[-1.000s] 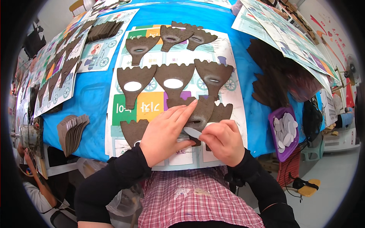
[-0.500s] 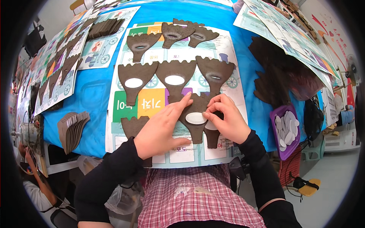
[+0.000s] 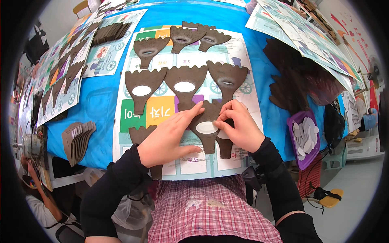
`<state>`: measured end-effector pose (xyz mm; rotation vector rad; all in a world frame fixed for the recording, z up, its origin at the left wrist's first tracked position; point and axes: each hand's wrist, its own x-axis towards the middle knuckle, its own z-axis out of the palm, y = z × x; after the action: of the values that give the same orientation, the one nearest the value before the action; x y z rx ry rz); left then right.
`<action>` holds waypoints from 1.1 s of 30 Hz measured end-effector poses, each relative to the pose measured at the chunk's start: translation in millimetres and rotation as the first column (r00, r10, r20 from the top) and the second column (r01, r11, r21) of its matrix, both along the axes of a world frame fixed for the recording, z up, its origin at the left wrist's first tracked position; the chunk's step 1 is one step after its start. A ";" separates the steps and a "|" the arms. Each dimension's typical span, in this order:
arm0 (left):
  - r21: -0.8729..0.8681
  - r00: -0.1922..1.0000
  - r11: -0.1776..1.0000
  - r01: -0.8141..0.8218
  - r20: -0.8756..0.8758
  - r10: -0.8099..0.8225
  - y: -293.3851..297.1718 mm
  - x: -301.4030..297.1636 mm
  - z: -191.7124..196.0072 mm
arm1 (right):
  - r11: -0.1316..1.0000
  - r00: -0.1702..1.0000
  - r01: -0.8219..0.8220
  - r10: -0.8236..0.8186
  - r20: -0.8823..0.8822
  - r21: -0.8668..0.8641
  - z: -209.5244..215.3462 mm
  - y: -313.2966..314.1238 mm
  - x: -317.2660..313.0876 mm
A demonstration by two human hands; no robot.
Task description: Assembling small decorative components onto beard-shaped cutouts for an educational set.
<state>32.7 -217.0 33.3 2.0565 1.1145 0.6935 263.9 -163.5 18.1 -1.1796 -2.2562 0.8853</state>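
Note:
My right hand (image 3: 242,128) pinches the right edge of a white oval piece (image 3: 206,127) between thumb and fingertips. The oval lies on a dark brown, fan-shaped cutout (image 3: 209,145) with a notched top and a narrow stem. My left hand (image 3: 167,138) is open, its fingers stretched along that cutout's left side and its thumb apart. Partly under my right hand is another dark cutout (image 3: 225,150); one more (image 3: 139,134) is partly covered by my left hand. Beyond them, two cutouts bear white ovals (image 3: 142,90), while a third (image 3: 227,77) shows only a narrow slit.
A printed sheet (image 3: 186,168) lies under the cutouts on a blue table cover (image 3: 97,91). At right hangs a purple basket (image 3: 302,166) of white ovals (image 3: 304,137), beside dark pieces (image 3: 283,95) and a plastic bag. Stacked brown cutouts (image 3: 78,141) stand at left. A person's arm (image 3: 39,188) shows far left.
My left hand has shifted slightly left and toward me. My right hand keeps its pinch at the oval's edge. The whole view has moved a little.

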 end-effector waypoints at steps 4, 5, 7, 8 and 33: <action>-0.018 0.999 0.999 0.033 -0.010 -0.034 -5.4 0.9 6.9 | 0.999 1.000 0.005 -0.004 -0.013 0.041 0.0 1.3 -0.9; 0.041 0.986 0.993 0.112 -0.129 -0.106 -11.3 3.5 8.1 | 0.999 1.000 0.003 -0.002 -0.024 0.032 0.1 1.5 -2.0; 0.158 0.927 0.959 0.235 -0.333 -0.173 -20.3 8.2 5.1 | 1.000 0.999 0.012 -0.011 -0.041 0.025 0.2 0.9 -4.1; 0.162 0.924 0.954 0.253 -0.333 -0.188 -20.0 11.7 6.5 | 1.000 0.998 0.021 -0.020 -0.051 0.016 1.2 -0.2 -2.6; 0.095 0.937 0.989 0.112 -0.340 -0.074 -22.0 67.4 70.7 | 0.751 0.656 0.510 -0.655 0.375 0.419 30.5 -32.8 270.5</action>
<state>100.1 -239.0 103.9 2.3714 1.1746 0.3718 534.4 -196.3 48.7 -2.0109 -2.0035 -0.0242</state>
